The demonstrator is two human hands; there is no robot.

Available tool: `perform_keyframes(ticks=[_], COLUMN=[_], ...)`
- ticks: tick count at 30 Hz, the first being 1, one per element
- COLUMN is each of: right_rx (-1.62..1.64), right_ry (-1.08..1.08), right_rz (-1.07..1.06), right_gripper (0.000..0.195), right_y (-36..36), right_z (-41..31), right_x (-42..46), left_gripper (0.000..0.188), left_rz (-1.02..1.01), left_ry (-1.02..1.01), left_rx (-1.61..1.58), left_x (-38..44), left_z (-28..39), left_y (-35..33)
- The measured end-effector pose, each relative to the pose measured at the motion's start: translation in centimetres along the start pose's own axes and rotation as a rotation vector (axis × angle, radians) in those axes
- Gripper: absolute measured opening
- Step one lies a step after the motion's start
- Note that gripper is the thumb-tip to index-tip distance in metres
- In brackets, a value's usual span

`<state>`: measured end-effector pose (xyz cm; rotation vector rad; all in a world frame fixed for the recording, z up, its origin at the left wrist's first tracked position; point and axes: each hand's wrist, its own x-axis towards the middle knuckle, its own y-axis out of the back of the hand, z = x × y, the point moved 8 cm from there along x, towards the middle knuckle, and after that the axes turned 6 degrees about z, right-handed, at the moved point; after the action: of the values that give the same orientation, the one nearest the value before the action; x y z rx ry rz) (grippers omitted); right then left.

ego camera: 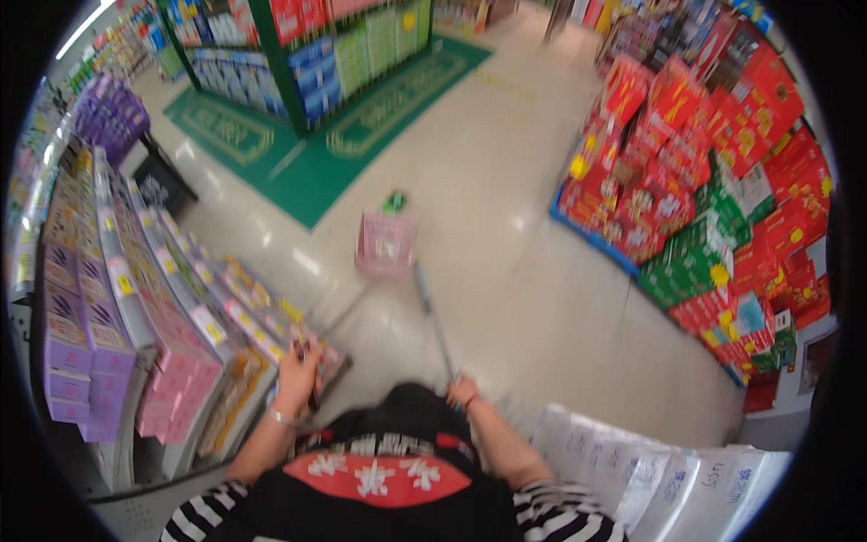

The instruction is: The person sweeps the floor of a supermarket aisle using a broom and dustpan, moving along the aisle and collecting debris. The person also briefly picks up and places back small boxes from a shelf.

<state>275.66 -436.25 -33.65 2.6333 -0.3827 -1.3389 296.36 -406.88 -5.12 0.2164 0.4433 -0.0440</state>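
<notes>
My left hand [300, 379], a bracelet at its wrist, is closed around the upper end of a thin pole [347, 313] beside the left shelves. This pole runs forward towards a pink plastic long-handled dustpan [386, 245] on the floor. My right hand [462, 393] grips a grey pole [435, 328] that reaches the dustpan's right side. A small green object [394, 201] lies just beyond the dustpan; its kind is unclear. Which tool each pole belongs to cannot be told for certain, as the far ends are blurred.
Shelves of purple and pink boxes [179, 379] stand close on the left. Ahead, a stocked display rests on a green floor mat [298, 193]. Red and green cartons [684, 264] are stacked on a blue pallet [596, 244] at right. White wrapped packages [609, 467] stand near my right arm.
</notes>
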Motion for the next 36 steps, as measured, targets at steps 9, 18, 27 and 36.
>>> perform_keyframes(ticks=[9, 18, 27, 36], right_rx=[0.664, 0.957, 0.598, -0.303], right_ry=[-0.402, -0.604, -0.261, 0.197], right_rz=[0.513, 0.214, -0.125, 0.455], right_gripper=[0.013, 0.006, 0.047, 0.060], right_y=[15.2, 12.6, 12.6, 23.8], right_z=[4.8, -0.5, -13.9, -5.5], right_x=[-2.5, 3.5, 9.2, 6.3], left_gripper=[0.019, 0.021, 0.021, 0.023], left_rz=[0.148, 0.246, 0.248, 0.227], left_ry=[0.076, 0.183, 0.252, 0.308], left_rx=[-0.122, -0.067, -0.049, -0.090], left_x=[2.4, 3.5, 5.7, 11.7], left_z=[0.0, 0.1, -0.9, -2.6], left_y=[-3.3, -6.2, -8.5, -10.8])
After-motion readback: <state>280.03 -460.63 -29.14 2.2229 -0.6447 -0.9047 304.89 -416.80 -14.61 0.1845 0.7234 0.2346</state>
